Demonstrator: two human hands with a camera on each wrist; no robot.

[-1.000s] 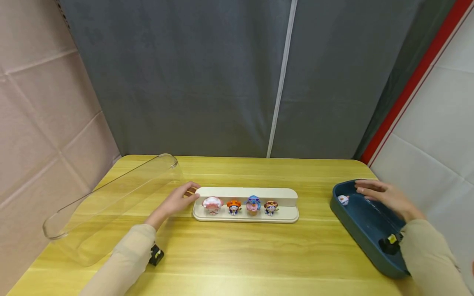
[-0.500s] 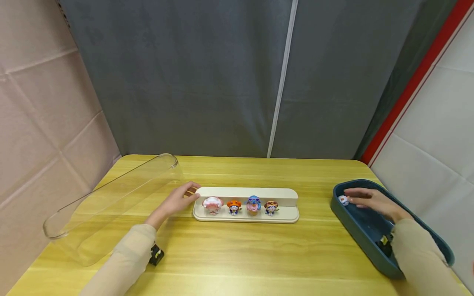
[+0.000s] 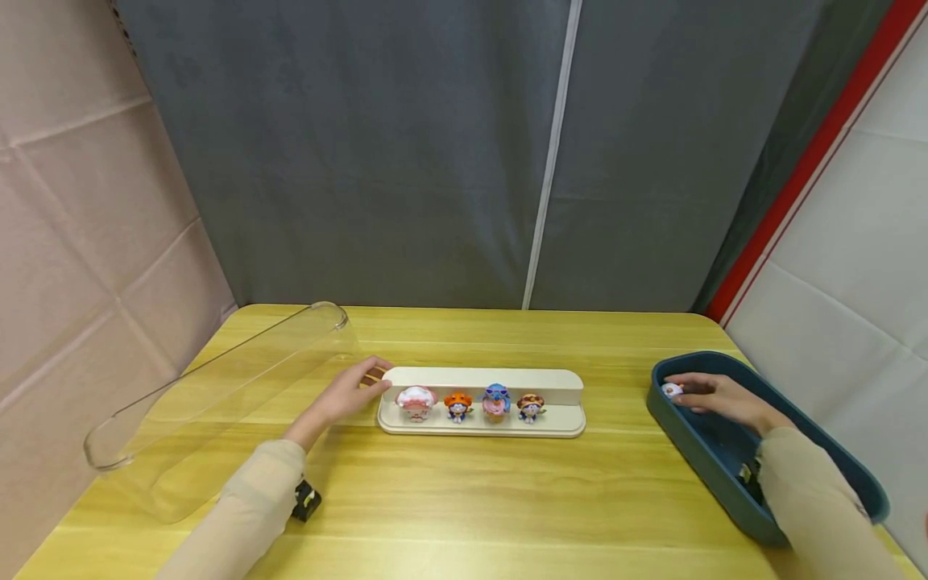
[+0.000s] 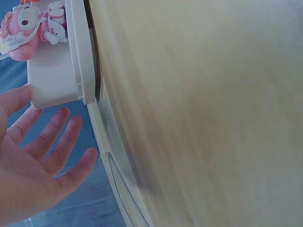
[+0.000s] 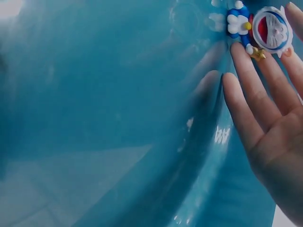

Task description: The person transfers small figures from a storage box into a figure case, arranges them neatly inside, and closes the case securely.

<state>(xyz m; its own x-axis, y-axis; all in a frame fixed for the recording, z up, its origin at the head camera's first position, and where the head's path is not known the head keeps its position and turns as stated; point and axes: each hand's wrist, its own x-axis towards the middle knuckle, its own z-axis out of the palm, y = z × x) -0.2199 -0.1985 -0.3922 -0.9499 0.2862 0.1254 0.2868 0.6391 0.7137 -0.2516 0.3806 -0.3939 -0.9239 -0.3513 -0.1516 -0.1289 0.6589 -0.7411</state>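
Note:
My left hand (image 3: 350, 395) is at the left end of a cream display base (image 3: 478, 375), with its fingertips right at the end and the other fingers spread loosely. Several figurines stand in a row on the base: a pink-and-white one (image 3: 416, 403), one with an orange hat (image 3: 458, 406), a blue one with sunglasses (image 3: 496, 401) and one with a brown hat (image 3: 531, 407). Inside the dark blue tray (image 3: 714, 475), my right hand (image 3: 728, 401) pinches a small blue-and-white cat figurine (image 5: 258, 28) by its head, between thumb and fingertips, close to the tray wall.
A clear curved cover (image 3: 232, 395) lies on the table at left, past my left forearm. The yellow wooden table (image 3: 464, 499) meets a grey curtain (image 3: 377, 161) at the back. A white wall with a red strip stands at right.
My right hand has moved left and down into the tray and taken hold of the cat figurine, which has shifted slightly. My left hand and the display base have stayed put.

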